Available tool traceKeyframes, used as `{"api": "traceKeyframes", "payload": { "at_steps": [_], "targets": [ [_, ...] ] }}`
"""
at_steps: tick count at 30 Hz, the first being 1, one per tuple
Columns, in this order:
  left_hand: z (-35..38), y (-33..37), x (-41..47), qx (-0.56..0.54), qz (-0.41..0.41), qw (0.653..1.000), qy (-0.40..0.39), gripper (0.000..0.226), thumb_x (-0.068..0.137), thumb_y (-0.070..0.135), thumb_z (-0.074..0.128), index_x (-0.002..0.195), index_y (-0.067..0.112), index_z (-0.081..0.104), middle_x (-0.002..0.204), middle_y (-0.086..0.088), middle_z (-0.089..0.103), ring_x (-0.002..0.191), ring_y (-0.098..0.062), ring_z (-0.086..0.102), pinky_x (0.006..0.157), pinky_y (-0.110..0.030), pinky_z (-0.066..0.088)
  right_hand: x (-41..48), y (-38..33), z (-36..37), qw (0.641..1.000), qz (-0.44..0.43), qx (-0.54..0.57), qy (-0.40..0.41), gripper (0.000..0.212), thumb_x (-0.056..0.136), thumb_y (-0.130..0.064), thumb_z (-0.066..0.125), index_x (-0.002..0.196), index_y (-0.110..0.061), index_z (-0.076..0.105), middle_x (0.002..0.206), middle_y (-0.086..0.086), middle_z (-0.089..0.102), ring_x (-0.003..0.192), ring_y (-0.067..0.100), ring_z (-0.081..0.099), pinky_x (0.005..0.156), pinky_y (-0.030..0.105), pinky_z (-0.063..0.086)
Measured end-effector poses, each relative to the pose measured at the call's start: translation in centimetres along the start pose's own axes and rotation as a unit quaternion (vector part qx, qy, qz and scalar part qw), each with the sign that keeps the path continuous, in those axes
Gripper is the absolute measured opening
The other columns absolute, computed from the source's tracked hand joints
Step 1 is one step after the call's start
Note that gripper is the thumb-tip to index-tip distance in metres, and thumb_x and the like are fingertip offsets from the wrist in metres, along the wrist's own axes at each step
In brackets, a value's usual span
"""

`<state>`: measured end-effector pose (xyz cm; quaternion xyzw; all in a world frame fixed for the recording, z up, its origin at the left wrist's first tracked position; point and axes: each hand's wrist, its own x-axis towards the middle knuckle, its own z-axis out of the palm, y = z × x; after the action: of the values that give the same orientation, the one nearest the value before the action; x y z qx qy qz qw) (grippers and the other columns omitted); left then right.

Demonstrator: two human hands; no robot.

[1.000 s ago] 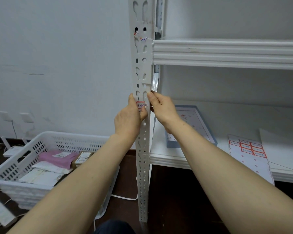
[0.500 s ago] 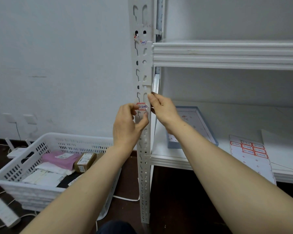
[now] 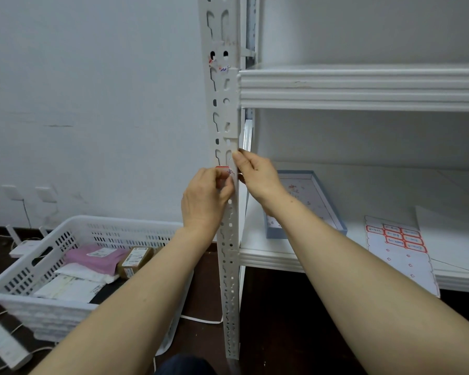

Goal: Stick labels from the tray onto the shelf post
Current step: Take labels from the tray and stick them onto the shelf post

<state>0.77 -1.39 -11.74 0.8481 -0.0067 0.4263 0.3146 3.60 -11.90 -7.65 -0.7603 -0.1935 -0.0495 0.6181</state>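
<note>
A white slotted shelf post (image 3: 224,109) runs top to bottom through the middle. A small red-bordered label (image 3: 226,170) lies on its front face at hand height. My left hand (image 3: 205,196) pinches and presses that label with thumb and fingers. Fingers of my right hand (image 3: 256,175) touch the post's right edge beside the label. An older torn label (image 3: 219,66) sticks higher up the post. A blue-rimmed tray (image 3: 320,194) sits on the lower shelf behind my right forearm. A label sheet (image 3: 398,239) with red-bordered labels lies further right.
A white plastic basket (image 3: 65,236) with parcels and a pink bag stands on the dark floor at left. Power strips and cables lie near the wall. An upper shelf beam (image 3: 363,87) crosses at right. White paper sheets (image 3: 450,234) rest at the shelf's far right.
My left hand has curled and shifted slightly over the label on the post, with the fingers now covering more of it. My right hand stays at the post's edge.
</note>
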Motion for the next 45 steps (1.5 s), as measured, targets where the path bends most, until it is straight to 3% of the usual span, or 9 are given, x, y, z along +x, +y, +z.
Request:
{"api": "traceKeyframes", "payload": {
  "at_steps": [7, 11, 15, 20, 23, 25, 28, 34, 45],
  "targets": [
    [-0.5, 0.4, -0.1, -0.031, -0.082, 0.995, -0.048, 0.004, 0.086, 0.015, 0.054, 0.086, 0.014, 0.058, 0.088, -0.001, 0.061, 0.077, -0.022, 0.056, 0.072, -0.036, 0.047, 0.2, 0.3, 0.2, 1.0, -0.012, 0.01, -0.002, 0.023, 0.097, -0.034, 0.043, 0.09, -0.025, 0.064, 0.088, 0.027, 0.06, 0.082, 0.02, 0.054, 0.096, 0.052, 0.046],
    [-1.0, 0.5, -0.3, -0.061, -0.11, 0.991, -0.045, 0.011, 0.083, 0.007, 0.051, 0.08, 0.018, 0.053, 0.083, 0.003, 0.057, 0.071, -0.016, 0.051, 0.068, -0.03, 0.042, 0.2, 0.5, 0.1, 1.0, -0.012, 0.021, 0.0, 0.023, 0.096, -0.033, 0.045, 0.085, -0.03, 0.064, 0.083, 0.013, 0.061, 0.083, 0.022, 0.057, 0.097, 0.052, 0.046],
    [-1.4, 0.4, -0.3, -0.07, -0.113, 0.99, -0.05, 0.016, 0.084, 0.008, 0.051, 0.078, 0.023, 0.049, 0.081, 0.008, 0.053, 0.068, -0.003, 0.048, 0.061, -0.017, 0.034, 0.0, 0.5, 0.0, 0.999, -0.01, 0.043, -0.006, 0.021, 0.097, -0.03, 0.045, 0.098, -0.027, 0.066, 0.1, 0.013, 0.07, 0.102, 0.031, 0.063, 0.098, 0.047, 0.048],
    [-1.8, 0.2, -0.8, -0.097, -0.107, 0.988, -0.056, 0.015, 0.086, 0.009, 0.052, 0.08, 0.022, 0.051, 0.073, 0.012, 0.049, 0.063, -0.001, 0.047, 0.059, -0.011, 0.035, -0.1, 0.8, 0.1, 0.998, 0.004, 0.067, -0.004, 0.023, 0.098, -0.022, 0.043, 0.106, -0.021, 0.064, 0.101, 0.006, 0.07, 0.101, 0.022, 0.065, 0.099, 0.041, 0.049],
    [-1.7, 0.9, -1.1, -0.194, -0.132, 0.97, -0.054, 0.024, 0.089, 0.01, 0.056, 0.074, 0.028, 0.054, 0.066, 0.009, 0.05, 0.058, -0.001, 0.046, 0.061, -0.014, 0.04, -1.1, 1.6, 0.2, 0.994, 0.007, 0.069, 0.089, 0.026, 0.097, -0.015, 0.045, 0.118, -0.014, 0.061, 0.114, 0.003, 0.066, 0.11, 0.015, 0.06, 0.101, 0.034, 0.047],
    [-1.8, 1.8, -1.1, -0.281, -0.173, 0.942, -0.068, 0.018, 0.09, 0.013, 0.059, 0.075, 0.024, 0.058, 0.065, 0.004, 0.052, 0.058, -0.007, 0.046, 0.061, -0.023, 0.043, -2.7, 2.1, -0.4, 0.981, -0.007, 0.076, 0.179, 0.023, 0.094, -0.009, 0.048, 0.11, -0.014, 0.063, 0.1, -0.002, 0.066, 0.096, 0.012, 0.062, 0.081, 0.024, 0.053],
    [-1.8, 3.1, -1.3, -0.324, -0.191, 0.917, -0.13, 0.011, 0.09, 0.015, 0.06, 0.079, 0.014, 0.064, 0.061, 0.003, 0.054, 0.052, -0.01, 0.047, 0.055, -0.023, 0.044, -4.8, 2.3, -1.6, 0.979, 0.015, 0.146, 0.138, 0.02, 0.089, -0.002, 0.05, 0.09, -0.014, 0.066, 0.077, 0.002, 0.061, 0.066, 0.012, 0.057, 0.053, 0.019, 0.049],
    [-0.3, 4.6, -2.2, -0.356, -0.216, 0.895, -0.159, 0.014, 0.09, 0.015, 0.062, 0.089, 0.003, 0.068, 0.064, -0.002, 0.06, 0.042, -0.005, 0.046, 0.045, -0.015, 0.041, -5.7, 1.9, -3.9, 0.975, 0.056, 0.204, 0.064, 0.018, 0.09, -0.005, 0.053, 0.086, -0.006, 0.07, 0.064, 0.006, 0.065, 0.057, 0.012, 0.061, 0.054, 0.021, 0.053],
    [3.5, 8.2, -2.2, -0.397, -0.275, 0.842, -0.24, 0.01, 0.091, 0.008, 0.059, 0.088, 0.003, 0.068, 0.065, -0.008, 0.055, 0.054, -0.012, 0.048, 0.051, -0.018, 0.048, -5.9, 4.5, -8.3, 0.983, -0.021, -0.024, 0.183, 0.011, 0.084, -0.014, 0.066, 0.093, -0.014, 0.074, 0.077, -0.008, 0.066, 0.072, 0.008, 0.063, 0.061, 0.02, 0.05]
  ]
}}
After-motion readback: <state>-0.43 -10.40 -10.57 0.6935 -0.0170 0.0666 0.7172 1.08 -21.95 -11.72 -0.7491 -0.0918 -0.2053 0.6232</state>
